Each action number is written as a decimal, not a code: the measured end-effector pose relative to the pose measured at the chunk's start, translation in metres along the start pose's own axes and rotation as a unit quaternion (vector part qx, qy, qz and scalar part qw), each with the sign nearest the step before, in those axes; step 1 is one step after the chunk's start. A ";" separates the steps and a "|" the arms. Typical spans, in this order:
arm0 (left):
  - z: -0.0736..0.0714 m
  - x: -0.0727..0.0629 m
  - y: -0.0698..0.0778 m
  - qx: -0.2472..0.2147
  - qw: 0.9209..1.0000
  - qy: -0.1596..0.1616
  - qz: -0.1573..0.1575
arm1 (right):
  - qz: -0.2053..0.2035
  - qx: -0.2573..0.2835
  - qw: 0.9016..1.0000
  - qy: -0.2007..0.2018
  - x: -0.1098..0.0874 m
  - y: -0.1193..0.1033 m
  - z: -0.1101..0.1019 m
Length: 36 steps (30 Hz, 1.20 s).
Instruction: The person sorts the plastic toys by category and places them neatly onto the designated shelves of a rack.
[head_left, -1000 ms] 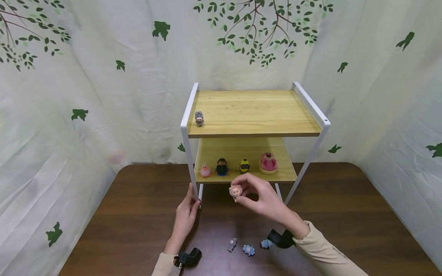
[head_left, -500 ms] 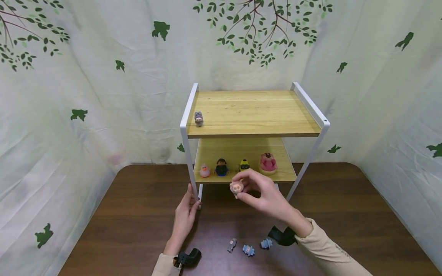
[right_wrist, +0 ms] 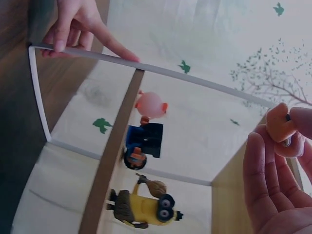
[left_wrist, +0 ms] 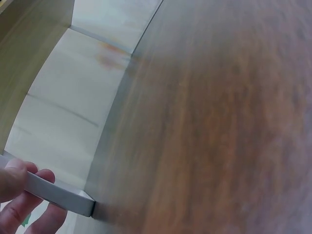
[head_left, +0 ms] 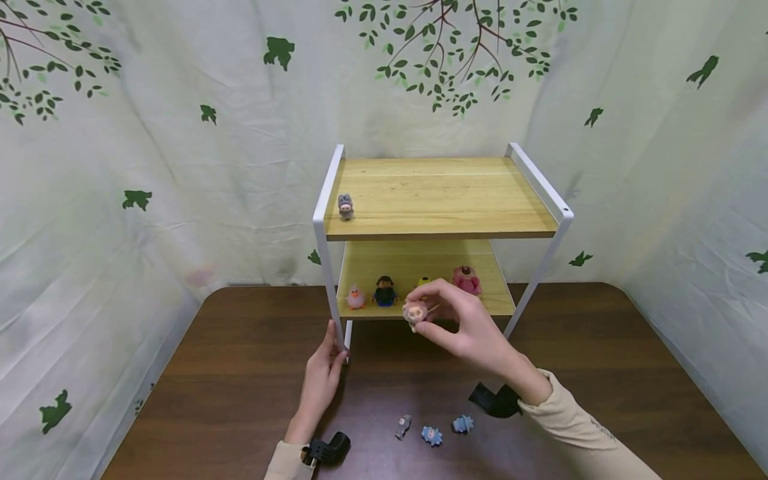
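My right hand [head_left: 471, 330] pinches a small pale-pink figurine with a round, pig-like face [head_left: 414, 312] between thumb and fingers. It is in front of the lower shelf board [head_left: 360, 267], overlapping its front edge in the head view. The right wrist view shows the figurine's orange-pink side [right_wrist: 278, 126], partly covered by fingertips. My left hand [head_left: 321, 377] grips the white front left leg [head_left: 328, 280] of the two-tier shelf low down. In the left wrist view, thumb and fingers wrap that leg [left_wrist: 61, 196] near its foot.
On the lower board stand a pink duck [head_left: 356, 297], a dark-haired doll [head_left: 385, 292], a yellow Minion [right_wrist: 146, 207] and a pink bear [head_left: 466, 279]. A grey figurine [head_left: 345, 207] stands on the top board [head_left: 444, 193]. A grey figurine [head_left: 403, 427] and two blue ones [head_left: 431, 436] lie on the table.
My right hand has moved slightly up and to the right with the pink figurine, now covering most of the Minion and part of the bear. The left hand keeps its grip on the leg.
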<state>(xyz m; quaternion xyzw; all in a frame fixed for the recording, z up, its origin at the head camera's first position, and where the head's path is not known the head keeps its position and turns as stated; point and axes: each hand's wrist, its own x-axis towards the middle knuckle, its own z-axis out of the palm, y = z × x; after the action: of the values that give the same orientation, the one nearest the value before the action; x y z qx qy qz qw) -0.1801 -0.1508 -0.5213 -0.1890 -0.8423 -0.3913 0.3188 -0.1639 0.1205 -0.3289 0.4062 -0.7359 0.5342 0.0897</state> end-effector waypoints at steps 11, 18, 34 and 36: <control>0.000 0.001 -0.001 -0.001 1.000 -0.001 0.007 | -0.021 -0.008 1.000 0.003 0.009 -0.009 -0.007; 0.000 0.000 0.000 -0.001 1.000 -0.001 0.005 | -0.050 -0.009 0.999 0.014 0.015 -0.011 -0.011; 0.000 0.001 -0.001 -0.001 1.000 -0.002 0.008 | -0.057 0.003 0.998 0.030 0.025 -0.017 -0.017; -0.001 0.001 -0.001 -0.004 1.000 -0.004 0.005 | -0.055 0.007 0.998 0.031 0.027 -0.019 -0.018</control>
<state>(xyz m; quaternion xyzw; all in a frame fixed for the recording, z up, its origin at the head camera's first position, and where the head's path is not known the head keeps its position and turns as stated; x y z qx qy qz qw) -0.1811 -0.1517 -0.5210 -0.1961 -0.8409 -0.3924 0.3169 -0.1739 0.1204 -0.2926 0.4298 -0.7054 0.5462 0.1387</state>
